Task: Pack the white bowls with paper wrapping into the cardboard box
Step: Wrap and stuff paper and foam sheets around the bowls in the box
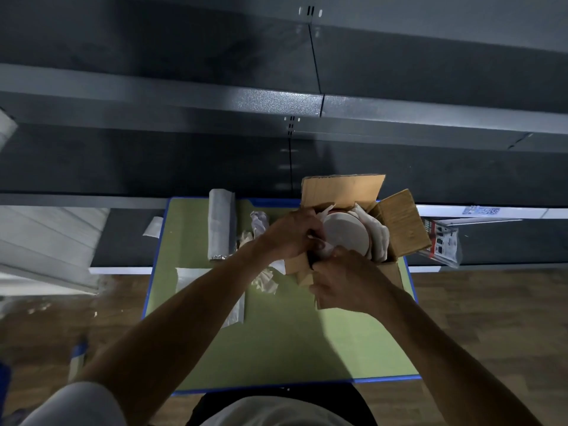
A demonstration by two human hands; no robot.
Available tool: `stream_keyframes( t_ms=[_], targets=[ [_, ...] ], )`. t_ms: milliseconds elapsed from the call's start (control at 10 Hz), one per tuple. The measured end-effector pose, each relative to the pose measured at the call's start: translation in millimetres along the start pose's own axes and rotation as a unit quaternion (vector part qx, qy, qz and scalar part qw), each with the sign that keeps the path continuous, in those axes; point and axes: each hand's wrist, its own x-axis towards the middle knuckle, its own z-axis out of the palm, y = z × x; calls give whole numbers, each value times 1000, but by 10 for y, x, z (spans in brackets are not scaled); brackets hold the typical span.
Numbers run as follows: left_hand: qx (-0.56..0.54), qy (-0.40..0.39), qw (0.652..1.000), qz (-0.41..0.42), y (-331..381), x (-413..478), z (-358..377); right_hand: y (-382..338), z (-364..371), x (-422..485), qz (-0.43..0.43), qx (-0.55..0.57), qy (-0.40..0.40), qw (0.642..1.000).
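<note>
An open cardboard box [399, 222] stands at the far right of the green table [276, 339], flaps up. Inside it a white bowl [347, 235] stands on edge, with crumpled white paper [376, 232] packed behind it. My left hand [292, 235] reaches over the box's left flap and pinches paper at the bowl's left rim. My right hand [344, 281] is at the box's near corner, fingers curled on the paper below the bowl. Which parts of the bowl the paper covers is hidden by my hands.
A roll of wrapping paper [220, 226] lies at the table's back left. Crumpled paper scraps [261, 224] and a flat sheet [236, 305] lie on the table. Dark metal shelves rise behind. A packaged item [442, 242] sits on the low shelf to the right.
</note>
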Motion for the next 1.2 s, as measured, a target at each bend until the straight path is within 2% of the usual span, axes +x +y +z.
stream_keyframes(
  t_ms=[200, 300, 400, 500, 600, 700, 800, 900, 1000, 1100, 1200],
  targets=[
    [-38, 18, 999, -4, 8, -29, -13, 143, -152, -30, 8, 49, 8, 999],
    [-37, 25, 999, 3, 4, -30, 32, 139, -190, -6, -18, 16, -106, 994],
    [-49, 27, 998, 16, -1, -47, 39, 258, 89, 157, -39, 86, -158, 983],
    [-77, 18, 997, 23, -28, -62, 17, 235, 100, 186, -32, 53, -95, 994],
    [-102, 28, 994, 23, -89, -102, 25, 299, -3, 155, -68, 45, -96, 992],
    [-133, 85, 987, 6, -83, -183, 7, 381, -148, 50, -53, 127, -32, 990],
    [-132, 149, 980, -17, -59, -308, 14, 398, -279, 81, -49, 125, -10, 991],
    [-106, 212, 971, -42, -141, -487, 82, 267, -364, 192, -48, 94, 65, 992],
    [-88, 288, 942, -148, -430, -718, 122, 144, -386, 317, -81, 36, 168, 982],
    [-56, 295, 909, -288, -769, -967, 90, 25, -402, 436, -85, 70, 165, 980],
    [-43, 224, 885, -405, -999, -1107, 63, -121, -327, 637, -115, 82, 170, 975]
  ],
)
